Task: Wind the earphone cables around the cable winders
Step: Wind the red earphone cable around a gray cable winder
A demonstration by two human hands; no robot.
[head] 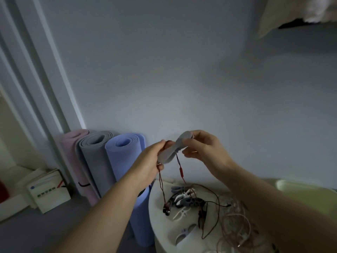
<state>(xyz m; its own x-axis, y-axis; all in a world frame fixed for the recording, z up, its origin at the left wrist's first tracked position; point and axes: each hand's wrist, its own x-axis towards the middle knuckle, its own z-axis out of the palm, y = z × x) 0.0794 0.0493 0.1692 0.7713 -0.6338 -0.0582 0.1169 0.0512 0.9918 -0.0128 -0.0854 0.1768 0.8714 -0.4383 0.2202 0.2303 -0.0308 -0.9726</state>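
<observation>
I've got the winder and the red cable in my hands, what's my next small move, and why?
Probably wrap one turn of the red cable round the winder's narrow middle with the right hand, the left hand gripping the winder's other end. Most of the cable hangs loose to the table, so winding looks barely begun.

Dim grey wall [164,70], three rolled mats [102,157] leaning beside a doorframe [45,79].

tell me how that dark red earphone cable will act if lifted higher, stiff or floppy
Probably floppy: the dark red cable hangs slack from the grey winder and curls loosely over the white table. Likely light, being so thin. Its earbuds may swing or snag on the spare winders there.
</observation>
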